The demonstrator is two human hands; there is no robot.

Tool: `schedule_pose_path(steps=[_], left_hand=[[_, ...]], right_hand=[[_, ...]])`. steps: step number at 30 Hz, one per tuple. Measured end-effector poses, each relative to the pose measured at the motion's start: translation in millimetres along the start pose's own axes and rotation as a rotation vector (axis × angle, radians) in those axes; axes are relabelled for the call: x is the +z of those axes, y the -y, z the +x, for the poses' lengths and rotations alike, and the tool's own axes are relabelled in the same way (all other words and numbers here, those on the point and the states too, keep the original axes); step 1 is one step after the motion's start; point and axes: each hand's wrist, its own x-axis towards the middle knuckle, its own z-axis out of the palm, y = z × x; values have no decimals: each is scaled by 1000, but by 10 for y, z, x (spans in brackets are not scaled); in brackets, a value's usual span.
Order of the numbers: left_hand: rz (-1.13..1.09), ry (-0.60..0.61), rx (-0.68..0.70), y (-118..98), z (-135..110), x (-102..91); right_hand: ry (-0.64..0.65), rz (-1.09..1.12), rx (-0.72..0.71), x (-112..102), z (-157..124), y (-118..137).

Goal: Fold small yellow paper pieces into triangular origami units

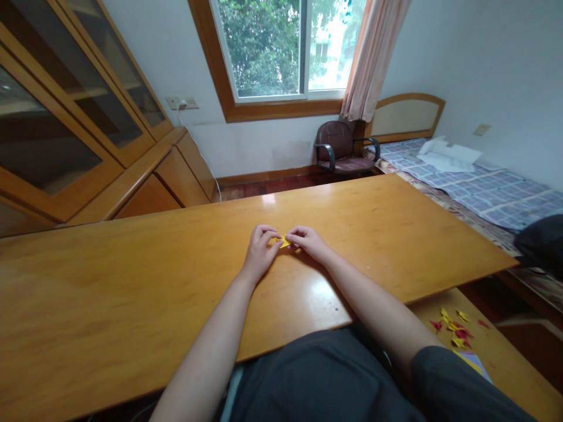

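head view: left hand (261, 246) and right hand (307, 241) come close together, thumbs and fingers pinching the small yellow paper (285, 241) from either side; some fingers curl under and are partly hidden.
yellow paper: between the two sets of fingertips, over the middle of the tabletop (153, 281); whether it touches the wood, i cannot tell.
fold in hand: seems to be creasing or shaping of a small piece, judging by the close two-handed pinch.
next crease: would call for one hand to steady the piece and the other to press lightly, edges kept even.
lower board (519, 357): at the right, below the tabletop; carries loose yellow and red folded pieces (453, 324), pointed in outline, and a few flat sheets (477, 361).
cabinet (152, 196): at the left, glass-fronted above, with shelves behind; their contents are too dark to tell.
bed (497, 196): far right, white papers (453, 157) on its checked cover.
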Motion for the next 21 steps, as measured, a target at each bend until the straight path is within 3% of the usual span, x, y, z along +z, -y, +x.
schedule_pose_path(steps=[6,12,21], left_hand=[[64,140,89,-6,1,-14],[9,144,64,-24,1,-21],[86,126,153,-16,0,-17]], right_hand=[[-1,8,0,1,4,11],[-5,18,10,-7,3,12],[-15,-23,22,0,-8,30]])
